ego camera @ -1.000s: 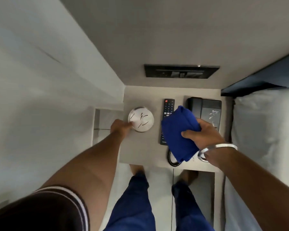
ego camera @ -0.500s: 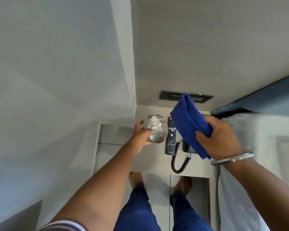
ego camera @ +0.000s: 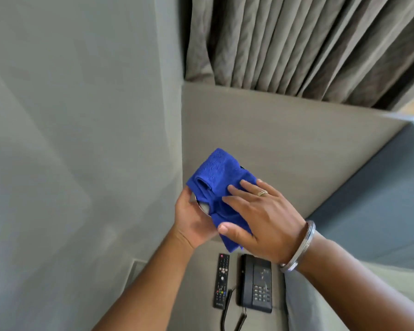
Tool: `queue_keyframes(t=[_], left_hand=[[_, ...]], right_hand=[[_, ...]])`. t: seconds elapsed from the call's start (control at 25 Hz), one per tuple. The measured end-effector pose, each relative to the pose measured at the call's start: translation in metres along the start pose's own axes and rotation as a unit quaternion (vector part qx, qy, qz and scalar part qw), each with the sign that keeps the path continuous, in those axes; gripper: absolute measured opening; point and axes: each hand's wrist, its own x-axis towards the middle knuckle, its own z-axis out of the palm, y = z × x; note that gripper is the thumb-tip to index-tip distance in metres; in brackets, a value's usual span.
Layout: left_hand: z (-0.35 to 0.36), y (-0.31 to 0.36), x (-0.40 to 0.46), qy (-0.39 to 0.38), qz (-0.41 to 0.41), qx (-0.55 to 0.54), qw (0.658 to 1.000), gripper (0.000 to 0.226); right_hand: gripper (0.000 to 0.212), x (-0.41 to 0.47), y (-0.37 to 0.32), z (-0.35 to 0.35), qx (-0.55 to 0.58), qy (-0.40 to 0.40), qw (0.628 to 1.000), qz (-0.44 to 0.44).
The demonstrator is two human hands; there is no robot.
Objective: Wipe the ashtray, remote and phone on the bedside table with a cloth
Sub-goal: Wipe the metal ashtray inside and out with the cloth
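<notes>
My left hand (ego camera: 191, 220) holds the round metal ashtray (ego camera: 203, 206) up in the air, well above the bedside table (ego camera: 196, 283). Only a sliver of the ashtray's rim shows. The blue cloth (ego camera: 221, 189) covers the rest, and my right hand (ego camera: 261, 218) presses it flat against the ashtray. A black remote (ego camera: 221, 280) lies on the table below. To its right sits a black phone (ego camera: 256, 283) with a coiled cord (ego camera: 227, 311).
A grey wall (ego camera: 81, 139) stands close on the left and a beige headboard panel (ego camera: 273, 144) behind. Grey curtains (ego camera: 296, 44) hang above it. The bed (ego camera: 380, 199) borders the table on the right.
My left hand has lifted the ashtray off the table. My right hand brought the cloth over and now presses it on the ashtray. The view has tilted upward.
</notes>
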Motion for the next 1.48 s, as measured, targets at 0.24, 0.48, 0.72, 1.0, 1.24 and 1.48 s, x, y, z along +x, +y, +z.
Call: queue_keyframes(t=[0.24,0.48,0.72,1.0,1.24,1.48], left_hand=[[0.079,-0.001,-0.003,-0.074,0.065,0.031,0.995,0.055],[0.132,0.019,-0.024,-0.083,0.082,0.165,0.979,0.063],[0.168,0.02,-0.041,-0.146,0.193,0.148,0.959,0.068],[0.179,0.021,-0.045,-0.16,0.196,0.219,0.943,0.072],[0.188,0.023,-0.051,-0.196,0.22,0.184,0.938,0.07],[0.202,0.022,-0.055,-0.176,0.19,0.186,0.948,0.077]], right_hand=[[0.055,0.004,0.007,-0.058,-0.044,0.052,0.989,-0.134],[0.073,0.0,0.025,-0.092,-0.044,0.041,0.948,-0.311],[0.1,0.006,0.009,-0.139,-0.094,0.109,0.972,-0.188],[0.043,-0.01,-0.005,-0.157,0.224,0.082,0.923,-0.303],[0.094,-0.005,0.007,-0.17,-0.093,0.121,0.965,-0.215],[0.057,-0.04,-0.008,-0.164,0.026,0.153,0.964,-0.218]])
